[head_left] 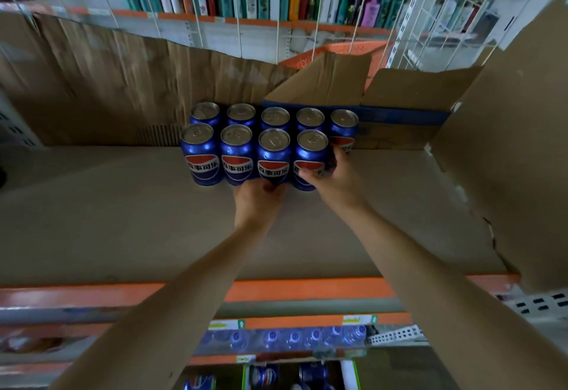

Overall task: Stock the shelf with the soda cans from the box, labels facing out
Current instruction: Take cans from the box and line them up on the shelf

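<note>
Looking down through the head camera, we count nine blue aluminium soda cans (pixel 273 156) standing on the beige cardboard-lined shelf (pixel 123 220) in two rows: five behind, four in front. Our left hand (pixel 256 202) touches the base of the third front can with curled fingers; whether it truly grips we cannot tell. Our right hand (pixel 330 174) wraps around the fourth front can (pixel 310 159), setting it in place. The front labels face us, showing the red, white and blue Pepsi globe with the Chinese characters 百事可乐. More blue cans lie in an open box (pixel 267 376) at the bottom edge, so we judge stocking partly done, with the front row one can short.
</note>
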